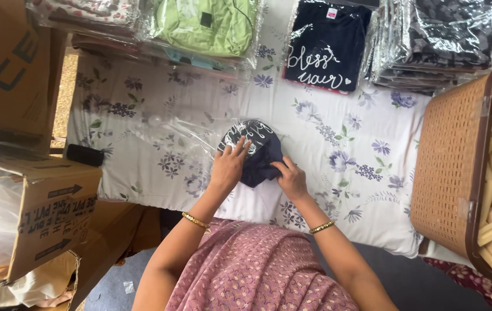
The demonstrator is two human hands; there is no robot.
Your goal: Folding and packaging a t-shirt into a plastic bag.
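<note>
Both hands (260,171) clamp a folded navy garment (255,152) (white print, partly inside clear plastic).

A dark navy folded garment (259,154) with white lettering is lying on the floral-sheeted table, partly sliding inside a clear plastic bag (188,135). The bag is lying flat, stretching leftward, its mouth wrapping the garment's upper part.

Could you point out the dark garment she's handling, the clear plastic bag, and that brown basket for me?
dark garment (262,164): head view, on its bare navy cloth between the hands.
clear plastic bag (182,135): head view, on its flat, unfilled part.
brown basket (450,173): head view, on its woven side wall.
</note>
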